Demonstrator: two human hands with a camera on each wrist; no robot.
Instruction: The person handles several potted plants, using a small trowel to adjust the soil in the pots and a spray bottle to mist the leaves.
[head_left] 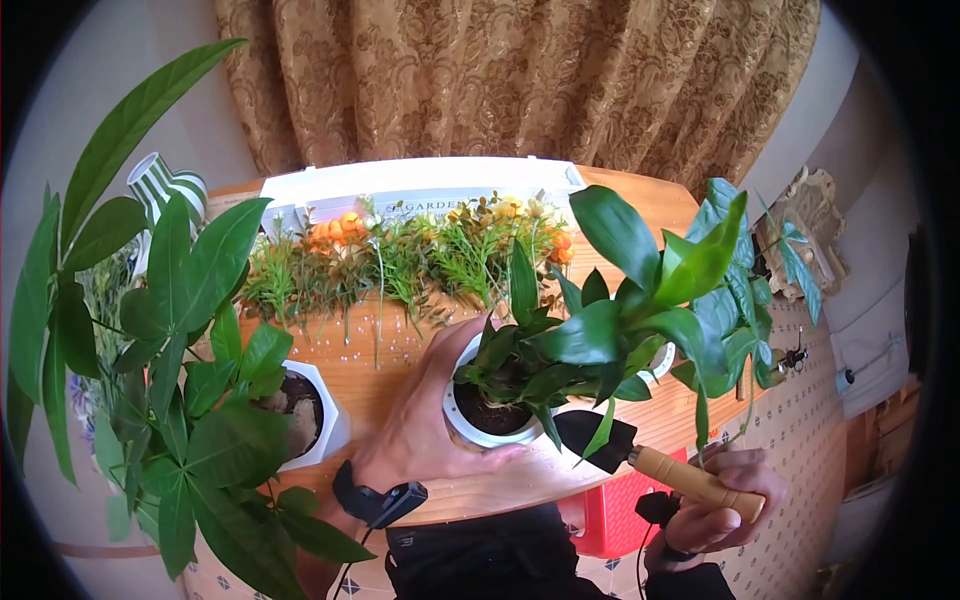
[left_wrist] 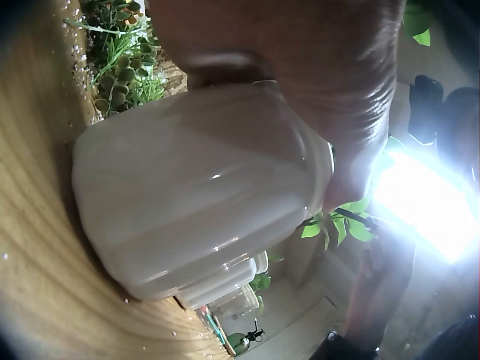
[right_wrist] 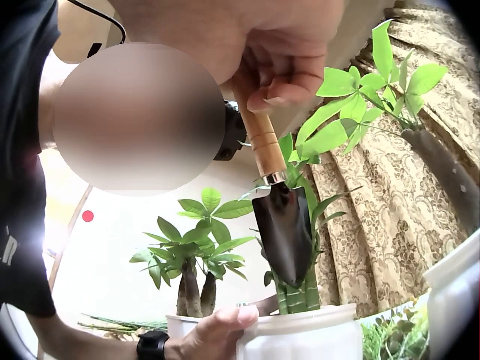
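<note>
My left hand [head_left: 415,430] grips a white ribbed pot [left_wrist: 195,187] by its upper part, the thumb along the near side of the rim. Dark soil fills the pot, and a leafy green plant [head_left: 600,335] with thick jointed stems [right_wrist: 300,295] grows from it. The pot stands on the wooden table. In my right hand [head_left: 728,500] is a small hand trowel [head_left: 695,482], held by its wooden handle. Its black blade [right_wrist: 283,232] points toward the pot, close beside the stems in the right wrist view, over the rim.
A white pot [head_left: 335,425] with a broad-leaved plant [head_left: 170,430] stands on the left. Cut greenery with orange flowers [head_left: 400,255] lies along the back, before a white box [head_left: 420,180]. A red stool [head_left: 625,510] is below the front edge; a spray bottle [left_wrist: 240,342] stands beyond.
</note>
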